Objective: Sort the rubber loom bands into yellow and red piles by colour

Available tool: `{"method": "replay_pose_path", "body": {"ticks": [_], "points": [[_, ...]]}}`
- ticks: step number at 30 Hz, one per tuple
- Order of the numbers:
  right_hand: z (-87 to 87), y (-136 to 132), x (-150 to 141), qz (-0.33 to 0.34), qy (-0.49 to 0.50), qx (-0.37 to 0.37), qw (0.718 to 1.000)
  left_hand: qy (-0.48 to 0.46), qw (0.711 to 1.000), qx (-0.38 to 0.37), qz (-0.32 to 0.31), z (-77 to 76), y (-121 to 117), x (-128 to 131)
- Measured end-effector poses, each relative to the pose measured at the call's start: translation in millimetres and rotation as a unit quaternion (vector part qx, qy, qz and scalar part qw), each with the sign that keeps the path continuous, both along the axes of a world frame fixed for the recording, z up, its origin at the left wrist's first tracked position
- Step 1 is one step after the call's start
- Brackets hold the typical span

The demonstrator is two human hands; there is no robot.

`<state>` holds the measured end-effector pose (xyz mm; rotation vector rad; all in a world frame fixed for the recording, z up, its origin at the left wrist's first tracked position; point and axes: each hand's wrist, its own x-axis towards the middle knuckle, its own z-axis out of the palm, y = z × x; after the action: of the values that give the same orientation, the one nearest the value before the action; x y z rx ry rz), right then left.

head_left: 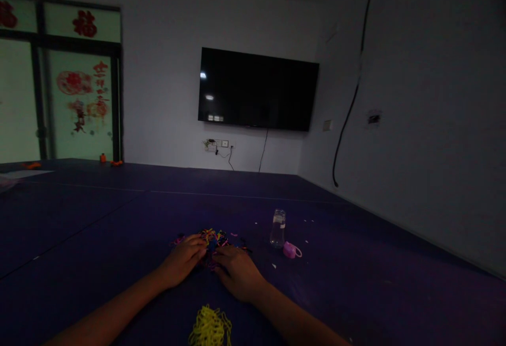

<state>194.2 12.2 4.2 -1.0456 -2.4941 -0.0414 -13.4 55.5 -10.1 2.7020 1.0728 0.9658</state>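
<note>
A small heap of mixed coloured elastic bands [214, 237] lies on the purple table surface [130, 230]. My left hand [184, 259] rests against the heap's left side, its fingers stretched out. From the right, my right hand [239, 272] reaches into the heap with fingers spread and slightly bent, thumb apart. No band is plainly gripped in either hand, though the fingertips partly cover the heap. Nearer to me, between my forearms, sits a separate pile of yellow elastic bands [210, 327].
Right of the heap stands a clear open bottle [278, 228], with its pink cap with a loop [290, 250] beside it. Small white scraps [274, 266] lie around them. Orange objects [103, 158] sit at the far left edge. A black cable [348, 114] hangs along the right wall.
</note>
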Motion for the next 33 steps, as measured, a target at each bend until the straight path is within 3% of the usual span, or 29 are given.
{"method": "replay_pose_path", "body": {"ticks": [18,26,33], "points": [[5.1,-4,-1,0.005,0.003,0.006,1.000,-0.075,0.996,-0.039,0.041,9.9,-7,-2],[0.9,-2,0,-0.004,0.021,0.007,1.000,-0.080,0.995,-0.058,-0.015,13.2,-13,-2],[2.1,-3,1,-0.017,0.007,0.008,1.000,0.007,0.998,0.001,-0.055,18.7,-24,1]]}}
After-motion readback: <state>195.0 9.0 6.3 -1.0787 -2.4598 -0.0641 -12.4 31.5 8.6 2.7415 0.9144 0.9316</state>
